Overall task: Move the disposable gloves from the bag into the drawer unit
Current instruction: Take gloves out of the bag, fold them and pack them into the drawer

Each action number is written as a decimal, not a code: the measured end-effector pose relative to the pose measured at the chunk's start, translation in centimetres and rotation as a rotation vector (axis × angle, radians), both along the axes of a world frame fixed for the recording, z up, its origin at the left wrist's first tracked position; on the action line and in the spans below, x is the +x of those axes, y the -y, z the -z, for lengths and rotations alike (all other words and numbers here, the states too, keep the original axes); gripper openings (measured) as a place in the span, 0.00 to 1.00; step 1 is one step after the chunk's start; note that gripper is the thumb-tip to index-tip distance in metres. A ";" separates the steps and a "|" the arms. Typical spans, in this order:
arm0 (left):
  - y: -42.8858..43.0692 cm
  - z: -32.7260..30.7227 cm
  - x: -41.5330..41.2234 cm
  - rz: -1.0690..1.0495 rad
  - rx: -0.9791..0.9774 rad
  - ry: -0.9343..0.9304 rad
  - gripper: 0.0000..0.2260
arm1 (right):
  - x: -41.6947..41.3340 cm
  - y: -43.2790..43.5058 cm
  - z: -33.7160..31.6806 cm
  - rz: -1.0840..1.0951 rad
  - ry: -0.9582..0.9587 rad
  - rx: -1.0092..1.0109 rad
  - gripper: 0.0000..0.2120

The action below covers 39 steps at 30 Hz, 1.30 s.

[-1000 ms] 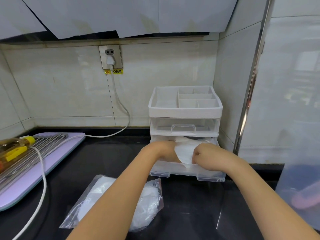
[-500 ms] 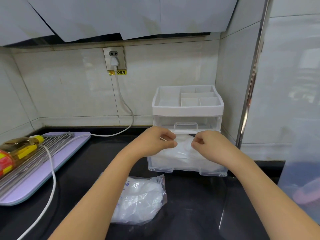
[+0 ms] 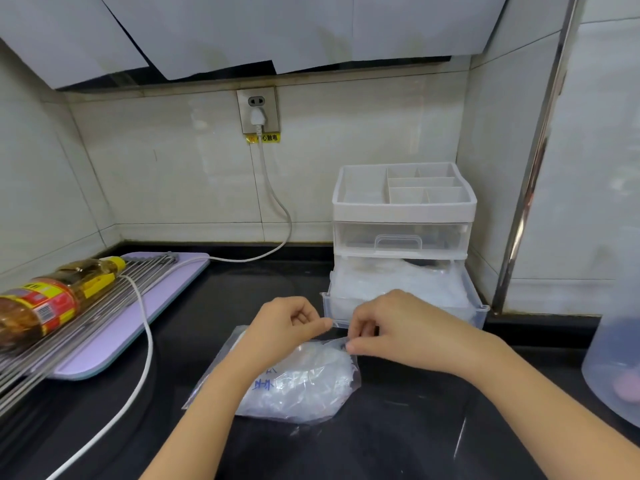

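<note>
A clear plastic bag [image 3: 301,386] with blue print lies on the black counter, stuffed with thin translucent disposable gloves. My left hand [image 3: 284,323] and my right hand [image 3: 388,327] sit above its far edge, each pinching the bag's top rim between thumb and fingers. Behind them stands the white drawer unit [image 3: 403,209]. Its bottom drawer [image 3: 479,310] is pulled out and holds a heap of translucent gloves [image 3: 398,282]. The upper drawer with its clear handle is closed.
A lilac drying board [image 3: 138,327] with a steel rack and a lying oil bottle [image 3: 52,299] fills the left. A white cable [image 3: 145,344] runs from the wall socket across the counter. A translucent container [image 3: 616,372] stands at the right edge.
Both hands have drawn back from the open drawer, leaving gloves inside it, and have come down to the bag's top edge. The view has shifted right and down.
</note>
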<state>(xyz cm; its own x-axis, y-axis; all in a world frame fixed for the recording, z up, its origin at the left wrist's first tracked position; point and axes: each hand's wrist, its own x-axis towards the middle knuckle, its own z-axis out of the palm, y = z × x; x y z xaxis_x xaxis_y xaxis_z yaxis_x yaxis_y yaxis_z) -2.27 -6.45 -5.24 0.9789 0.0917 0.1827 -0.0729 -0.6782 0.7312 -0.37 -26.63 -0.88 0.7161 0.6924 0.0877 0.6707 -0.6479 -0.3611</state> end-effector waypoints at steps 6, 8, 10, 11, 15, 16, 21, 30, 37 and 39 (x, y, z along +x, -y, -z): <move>-0.4 1.7 -0.6 0.112 0.087 -0.055 0.10 | 0.8 -1.6 3.1 -0.089 -0.009 -0.049 0.09; -0.5 1.7 -0.7 0.116 0.180 -0.050 0.05 | 0.7 -2.1 4.0 -0.111 -0.004 -0.061 0.12; -0.7 1.8 -0.8 0.108 0.220 -0.050 0.03 | 0.5 -2.7 4.7 -0.141 0.022 -0.079 0.17; -0.9 1.8 -0.8 0.096 0.206 -0.050 0.03 | 0.4 -2.9 5.0 -0.157 0.034 -0.078 0.19; -1.6 2.1 -0.5 0.014 0.099 -0.054 0.05 | 0.4 -3.4 5.9 -0.235 0.047 -0.058 0.22; -1.8 2.1 -0.4 0.004 0.087 -0.051 0.06 | 0.5 -3.4 6.1 -0.260 0.043 -0.046 0.20; -1.5 2.2 -0.3 0.039 0.070 -0.033 0.07 | 0.5 -3.5 5.7 -0.279 -0.010 0.115 0.10; -1.5 2.5 -0.3 0.221 0.122 -0.065 0.12 | 0.9 -3.1 4.8 -0.119 -0.002 0.306 0.09; -1.4 2.6 -0.5 0.222 0.134 -0.131 0.20 | 0.5 -2.1 2.0 -0.059 0.010 0.520 0.08; -1.6 2.8 -0.4 0.213 0.128 -0.140 0.13 | 0.3 -1.4 0.8 -0.039 0.020 0.646 0.09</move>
